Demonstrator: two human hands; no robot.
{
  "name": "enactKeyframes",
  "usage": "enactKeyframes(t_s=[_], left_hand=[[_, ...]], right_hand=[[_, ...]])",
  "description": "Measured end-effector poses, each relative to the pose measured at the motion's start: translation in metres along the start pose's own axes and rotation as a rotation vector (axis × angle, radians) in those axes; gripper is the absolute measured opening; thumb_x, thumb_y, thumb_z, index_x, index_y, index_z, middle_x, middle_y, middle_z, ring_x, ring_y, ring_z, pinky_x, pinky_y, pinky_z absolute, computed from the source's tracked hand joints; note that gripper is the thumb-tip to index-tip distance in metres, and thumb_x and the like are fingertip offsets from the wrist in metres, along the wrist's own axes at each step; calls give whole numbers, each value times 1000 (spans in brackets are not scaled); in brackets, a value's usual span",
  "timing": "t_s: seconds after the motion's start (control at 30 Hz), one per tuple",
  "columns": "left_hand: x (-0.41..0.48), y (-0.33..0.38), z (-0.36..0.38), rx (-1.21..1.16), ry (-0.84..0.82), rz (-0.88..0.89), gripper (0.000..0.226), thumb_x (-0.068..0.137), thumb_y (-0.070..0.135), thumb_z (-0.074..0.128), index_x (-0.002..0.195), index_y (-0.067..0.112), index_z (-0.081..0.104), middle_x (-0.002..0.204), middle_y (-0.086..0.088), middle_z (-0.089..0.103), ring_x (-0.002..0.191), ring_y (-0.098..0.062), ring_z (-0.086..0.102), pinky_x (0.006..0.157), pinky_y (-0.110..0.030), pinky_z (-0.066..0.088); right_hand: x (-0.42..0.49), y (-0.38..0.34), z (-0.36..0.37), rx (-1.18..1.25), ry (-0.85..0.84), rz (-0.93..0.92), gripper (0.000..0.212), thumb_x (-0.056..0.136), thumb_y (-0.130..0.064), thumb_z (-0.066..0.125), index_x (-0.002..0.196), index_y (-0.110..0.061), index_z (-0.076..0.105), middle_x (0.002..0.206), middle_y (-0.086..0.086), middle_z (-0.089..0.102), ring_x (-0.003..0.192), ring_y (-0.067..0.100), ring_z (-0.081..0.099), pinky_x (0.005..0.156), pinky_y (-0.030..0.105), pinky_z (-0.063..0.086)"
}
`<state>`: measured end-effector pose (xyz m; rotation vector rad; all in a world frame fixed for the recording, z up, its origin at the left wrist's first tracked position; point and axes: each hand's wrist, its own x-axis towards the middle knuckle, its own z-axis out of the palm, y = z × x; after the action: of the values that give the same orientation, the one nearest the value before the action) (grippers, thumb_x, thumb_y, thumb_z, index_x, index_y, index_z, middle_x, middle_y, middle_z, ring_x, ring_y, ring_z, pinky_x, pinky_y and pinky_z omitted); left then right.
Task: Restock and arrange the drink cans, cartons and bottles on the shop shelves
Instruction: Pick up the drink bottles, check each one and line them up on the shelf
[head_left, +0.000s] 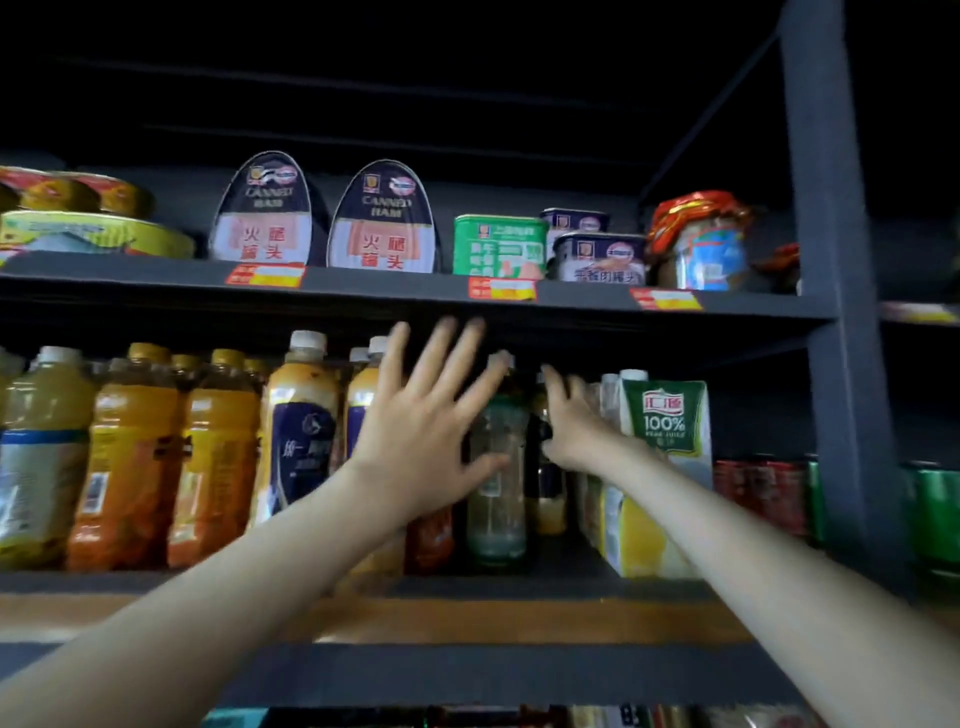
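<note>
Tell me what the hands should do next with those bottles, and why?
Probably curl the left hand round the clear bottle to steady it. That hand is open, fingers spread, just in front of it, while the right hand reaches at the dark bottle between it and the juice carton. Whether the right hand grips is too blurred to tell.

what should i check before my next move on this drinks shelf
1. Is the left hand free: ok, fingers spread, holding nothing.
2. Grip of the right hand on the dark bottle: cannot tell, blurred.
3. Is the clear bottle upright: ok.
4. Is the juice carton upright beside the right hand: ok.
5. Are the orange bottles on the left standing in a row: ok.
6. Space behind the dark bottle: cannot tell, too dark.
</note>
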<state>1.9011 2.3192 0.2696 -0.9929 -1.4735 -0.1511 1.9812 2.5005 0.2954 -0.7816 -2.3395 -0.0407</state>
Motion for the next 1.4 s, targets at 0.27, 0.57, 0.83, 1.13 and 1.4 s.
enactKeyframes(t_s=[0.27,0.57,0.83,1.13,1.4], left_hand=[[14,32,44,201,-434,45,105,83,79,36,148,28,-27,155,-11,-33,145,-31,-25,93,-59,-34],[15,29,47,132,-459,75,110,82,78,39,140,23,-37,146,-10,-42,145,-31,-24,104,-60,-26],[9,25,53,16,-363,132,123,72,77,58,149,19,-18,148,-18,-30,149,-36,2,114,-59,-8],[5,19,62,-5,-281,135,133,39,76,79,147,13,33,150,-23,35,130,-37,48,105,-61,22],[7,23,51,50,-309,105,123,64,78,65,148,21,-4,160,-20,8,146,-34,22,114,-58,-3]], right_hand=[[25,5,30,-135,-121,-5,109,85,3,63,152,-36,-15,158,9,-27,148,31,-13,117,48,13],[53,16,53,-122,-115,-1,97,88,1,55,154,-29,-9,157,12,-29,147,35,-17,119,47,5],[72,17,60,-69,-83,45,85,93,1,47,155,-30,-2,156,20,-25,145,46,-7,117,50,22],[63,8,58,69,133,80,66,94,-9,51,148,-31,20,150,15,5,134,37,17,98,44,40],[36,-2,44,37,183,61,63,92,-6,49,144,-31,23,146,20,14,134,36,16,98,43,41]])
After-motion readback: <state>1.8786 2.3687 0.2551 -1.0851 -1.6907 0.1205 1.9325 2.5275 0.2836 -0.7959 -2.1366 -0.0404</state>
